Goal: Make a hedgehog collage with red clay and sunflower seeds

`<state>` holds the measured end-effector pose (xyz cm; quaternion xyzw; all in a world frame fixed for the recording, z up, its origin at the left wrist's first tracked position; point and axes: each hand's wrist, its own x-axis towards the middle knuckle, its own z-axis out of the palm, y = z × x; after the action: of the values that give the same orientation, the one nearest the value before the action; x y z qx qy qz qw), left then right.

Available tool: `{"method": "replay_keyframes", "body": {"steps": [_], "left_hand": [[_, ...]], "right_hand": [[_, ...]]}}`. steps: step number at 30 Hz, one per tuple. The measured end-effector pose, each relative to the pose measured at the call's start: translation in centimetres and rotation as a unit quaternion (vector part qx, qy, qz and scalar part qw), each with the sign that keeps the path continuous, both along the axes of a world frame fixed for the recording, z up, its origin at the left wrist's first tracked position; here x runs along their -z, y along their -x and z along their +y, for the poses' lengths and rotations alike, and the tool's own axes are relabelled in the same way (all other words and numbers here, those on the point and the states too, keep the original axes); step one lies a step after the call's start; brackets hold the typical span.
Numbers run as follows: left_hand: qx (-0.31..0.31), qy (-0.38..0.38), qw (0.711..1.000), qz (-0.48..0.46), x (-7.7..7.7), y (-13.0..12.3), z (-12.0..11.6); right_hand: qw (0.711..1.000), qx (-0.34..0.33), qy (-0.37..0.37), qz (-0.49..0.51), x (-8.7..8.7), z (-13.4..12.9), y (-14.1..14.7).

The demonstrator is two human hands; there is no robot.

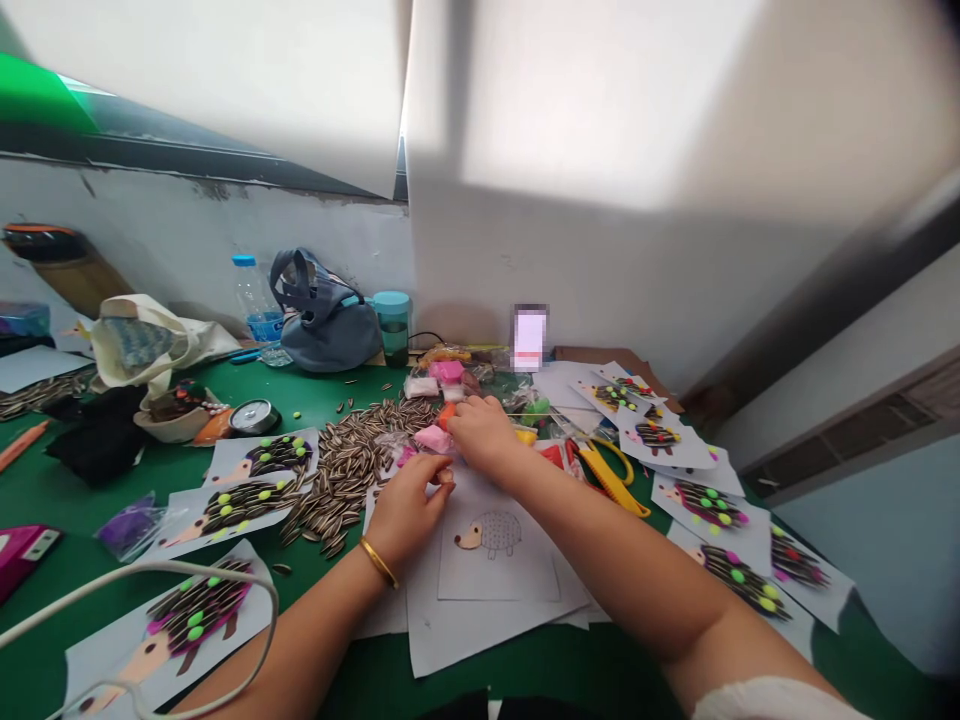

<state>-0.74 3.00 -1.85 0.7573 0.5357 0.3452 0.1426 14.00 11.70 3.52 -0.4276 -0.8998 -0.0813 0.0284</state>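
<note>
My left hand [409, 505], with a gold bangle on the wrist, pinches something small between thumb and fingertips above a white sheet printed with a hedgehog outline [496, 545]. I cannot tell what the small thing is. My right hand [484, 432] reaches further out, fingers curled down among small blocks of pink clay [433, 438] and other coloured clay pieces. What it holds is hidden under the fingers. A heap of striped sunflower seeds [352, 465] lies just left of both hands.
Finished hedgehog pictures with seeds and neon dots lie at the left [240, 505] and right [701, 500] on the green table [45, 480]. Yellow scissors [611, 478] sit right of my hand. A grey bag [322, 315], water bottle [255, 295] and teal cup [393, 322] stand by the wall. A white cable [150, 570] loops front left.
</note>
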Motion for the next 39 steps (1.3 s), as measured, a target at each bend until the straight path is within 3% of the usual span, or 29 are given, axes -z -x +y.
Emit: {"method": "replay_keyframes", "body": {"steps": [8,13,19,23,30,33,36,39], "left_hand": [[-0.051,-0.028,0.972,0.227,-0.6,-0.2,-0.8],[-0.052,-0.035,0.966,0.251,-1.2,-0.3,-1.0],[-0.056,-0.047,0.963,0.258,-2.1,0.1,-1.0],[-0.05,-0.043,0.967,0.247,-2.1,0.3,-1.0],[-0.026,-0.029,0.968,0.246,-1.9,0.1,-0.8],[-0.024,-0.021,0.97,0.242,-2.1,0.3,-1.0],[-0.017,0.006,0.985,0.174,-2.1,0.7,-1.1],[-0.023,0.059,0.998,0.017,-2.1,1.0,-1.0]], "right_hand": [[0.998,0.048,0.049,0.004,-1.4,-2.3,0.2],[0.997,0.07,0.025,0.032,-1.8,-3.4,0.2],[0.992,0.095,0.045,0.071,-1.0,-3.5,0.5],[0.991,0.089,0.072,0.074,-0.5,-3.6,0.5],[0.993,0.079,0.023,0.08,-0.1,-4.3,0.1],[0.987,0.1,0.043,0.115,0.6,-4.3,-0.2],[0.98,0.103,0.09,0.145,1.3,-4.2,-0.6],[0.973,0.096,0.128,0.164,1.7,-4.0,-0.8]]}}
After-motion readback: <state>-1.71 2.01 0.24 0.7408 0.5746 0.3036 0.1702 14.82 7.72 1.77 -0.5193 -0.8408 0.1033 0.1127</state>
